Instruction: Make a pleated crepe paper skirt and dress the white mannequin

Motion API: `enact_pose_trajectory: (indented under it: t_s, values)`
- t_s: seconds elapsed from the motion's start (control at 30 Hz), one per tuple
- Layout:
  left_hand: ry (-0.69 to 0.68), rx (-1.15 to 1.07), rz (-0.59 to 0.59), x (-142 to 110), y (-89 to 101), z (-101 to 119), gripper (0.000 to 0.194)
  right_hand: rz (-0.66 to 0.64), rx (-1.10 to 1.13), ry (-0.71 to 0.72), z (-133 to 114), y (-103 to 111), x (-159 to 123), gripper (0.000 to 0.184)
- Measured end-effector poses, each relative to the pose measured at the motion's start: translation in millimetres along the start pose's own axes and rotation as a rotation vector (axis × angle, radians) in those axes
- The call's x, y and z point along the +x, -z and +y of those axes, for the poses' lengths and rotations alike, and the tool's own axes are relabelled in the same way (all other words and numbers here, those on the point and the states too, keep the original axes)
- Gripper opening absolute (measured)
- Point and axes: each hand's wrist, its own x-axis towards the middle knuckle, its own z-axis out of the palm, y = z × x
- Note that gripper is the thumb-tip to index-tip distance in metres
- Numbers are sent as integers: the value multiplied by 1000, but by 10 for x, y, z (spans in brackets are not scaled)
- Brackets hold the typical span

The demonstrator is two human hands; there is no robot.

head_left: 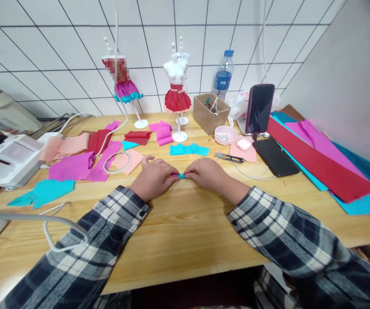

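Between my two hands, low over the middle of the table, is a narrow folded strip of blue crepe paper (181, 176). My left hand (157, 177) pinches its left end, where a little purple shows at the fingertips. My right hand (206, 175) pinches the right end with thumb and fingers. Most of the strip is hidden by the fingers. Just beyond my hands lies another blue crepe paper piece (189, 149). Thread snips (229, 157) rest beyond my right hand.
Small dress forms in paper skirts (177, 99) stand at the wall, near a cardboard box (211, 115) and a water bottle (223, 77). Purple paper (72, 166) and a white cable (116, 163) lie left. Right are a pink bowl (225, 134), a black phone (275, 157) and red paper (323, 161).
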Motion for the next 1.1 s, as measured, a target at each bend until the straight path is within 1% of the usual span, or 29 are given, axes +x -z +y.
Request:
enact_pose_trajectory:
  t_s: [0.13, 0.3, 0.4, 0.47, 0.53, 0.73, 0.8, 0.9, 0.97, 1.0, 1.03, 1.1]
  values:
    - [31, -22, -11, 5, -47, -28, 19, -3, 69, -95, 13, 7, 25, 11]
    - [87, -68, -28, 24, -67, -5, 20, -66, 85, -178, -25, 72, 124, 2]
    - [156, -104, -11, 43, -42, 37, 16, -131, 75, -215, -74, 142, 188, 4]
    - [196, -131, -23, 60, -23, 60, 14, -165, 59, -237, -101, 178, 222, 5]
    - [206, -144, -32, 79, -17, 73, 12, -190, 40, -262, -120, 196, 250, 5]
    - [194, -92, 71, 110, -91, 87, 12, -254, -3, -323, -144, 202, 305, 5]
    - [150, -50, 103, 100, -110, 90, 11, -258, -16, -333, -147, 207, 307, 4]
    - [-39, 36, 146, 70, -95, 76, 19, -257, -19, -340, -130, 205, 306, 4]
    - [-172, 76, 110, 56, -61, 45, 24, -262, -1, -337, -93, 191, 302, 5]
    - [-212, 81, 82, 55, -44, 25, 23, -262, 14, -329, -67, 181, 294, 6]
    - [-233, 77, 58, 59, -29, 4, 23, -254, 29, -315, -39, 170, 279, 7]
    - [-229, 61, 39, 79, -13, -30, 22, -208, 49, -275, 14, 152, 226, 9]
